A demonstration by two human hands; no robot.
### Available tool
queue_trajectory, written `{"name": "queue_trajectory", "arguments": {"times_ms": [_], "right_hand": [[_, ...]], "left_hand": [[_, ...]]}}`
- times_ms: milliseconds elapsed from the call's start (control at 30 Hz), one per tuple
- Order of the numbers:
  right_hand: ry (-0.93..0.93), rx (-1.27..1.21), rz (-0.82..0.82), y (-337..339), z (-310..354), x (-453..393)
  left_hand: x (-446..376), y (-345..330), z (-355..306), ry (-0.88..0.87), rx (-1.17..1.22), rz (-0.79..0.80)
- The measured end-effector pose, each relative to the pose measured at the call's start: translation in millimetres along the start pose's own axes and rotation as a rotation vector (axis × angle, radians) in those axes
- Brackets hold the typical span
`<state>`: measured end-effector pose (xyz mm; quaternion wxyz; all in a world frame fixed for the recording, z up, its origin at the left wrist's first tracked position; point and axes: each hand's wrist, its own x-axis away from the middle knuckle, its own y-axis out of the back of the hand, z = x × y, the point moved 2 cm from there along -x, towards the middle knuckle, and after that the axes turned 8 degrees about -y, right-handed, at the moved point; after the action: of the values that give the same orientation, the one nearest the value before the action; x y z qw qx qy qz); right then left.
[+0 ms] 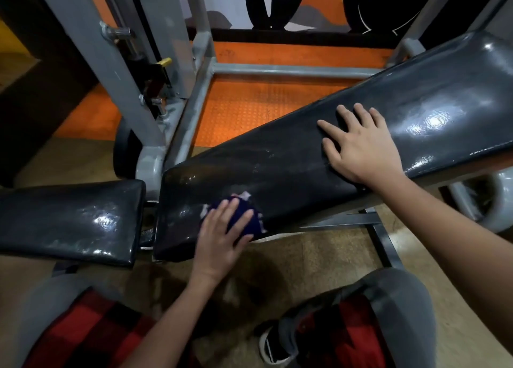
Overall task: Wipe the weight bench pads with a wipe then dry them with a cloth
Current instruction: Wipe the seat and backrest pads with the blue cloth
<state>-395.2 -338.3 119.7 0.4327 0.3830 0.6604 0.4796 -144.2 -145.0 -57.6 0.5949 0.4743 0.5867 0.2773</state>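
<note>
The left hand (222,238) presses a soft, limp blue cloth (241,214) flat-fingered onto the slick back pad (305,156), best bunched under the palm, while the right hand (361,145) rests spread, gripping nothing.

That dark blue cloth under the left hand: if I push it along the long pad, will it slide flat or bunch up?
Likely to bunch: the cloth already sits wadded under the left hand, pale edges poking out, so it looks soft and floppy. The back pad looks glossy and streaked, perhaps damp, so it may glide easily. The right hand lies flat on that pad.
</note>
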Motion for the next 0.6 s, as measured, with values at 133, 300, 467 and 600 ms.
{"name": "queue_trajectory", "arguments": {"times_ms": [133, 300, 467, 600], "right_hand": [[0.001, -0.006, -0.026, -2, 0, -2], [0.007, -0.005, -0.043, -1, 3, -1], [0.011, -0.008, -0.036, 1, 2, -1], [0.011, -0.017, -0.044, 1, 3, 0]], "left_hand": [[11, 12, 20, 0.076, 0.025, 0.096], [-85, 21, -69, 0.082, 0.120, -0.017], [-130, 27, -112, 0.036, 0.200, -0.008], [-34, 13, -33, 0.066, 0.146, 0.015]]}}
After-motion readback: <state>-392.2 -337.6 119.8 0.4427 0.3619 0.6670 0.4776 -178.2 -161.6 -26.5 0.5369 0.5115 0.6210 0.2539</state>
